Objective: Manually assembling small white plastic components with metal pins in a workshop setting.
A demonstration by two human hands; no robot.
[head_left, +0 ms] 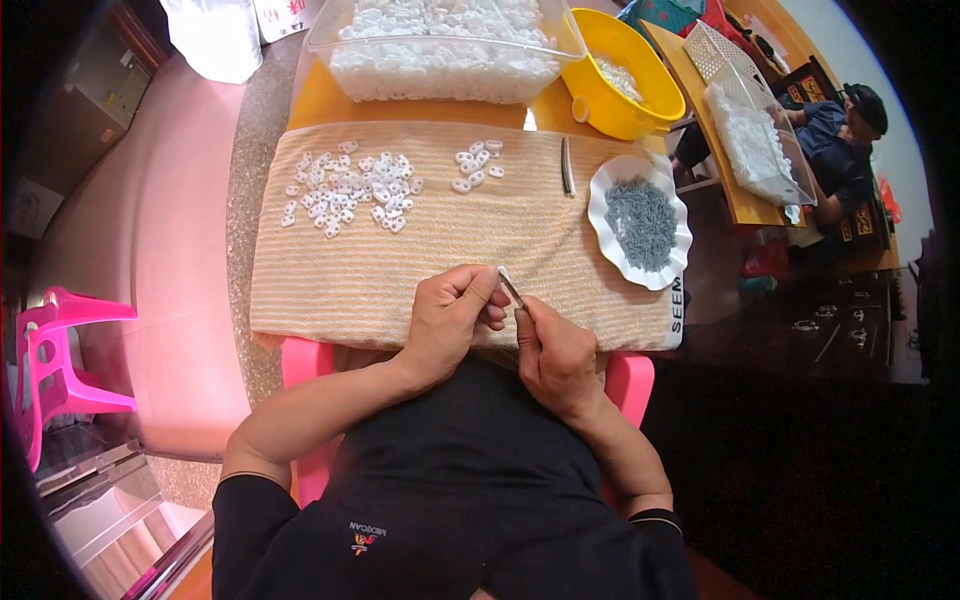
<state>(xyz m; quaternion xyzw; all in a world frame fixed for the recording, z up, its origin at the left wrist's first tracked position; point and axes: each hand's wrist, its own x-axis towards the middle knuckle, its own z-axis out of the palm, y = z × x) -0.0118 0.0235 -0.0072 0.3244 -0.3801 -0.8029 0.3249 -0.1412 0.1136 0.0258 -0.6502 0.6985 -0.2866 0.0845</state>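
Striped cloth (400,260) — pink floor (150,230) (worktable)

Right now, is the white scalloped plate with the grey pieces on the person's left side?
No, the white scalloped plate of grey pieces lies at the right end of the striped cloth.

A small assembly workshop: clear bin (440,45) of white plastic parts, co-worker (835,150) at neighbouring bench.
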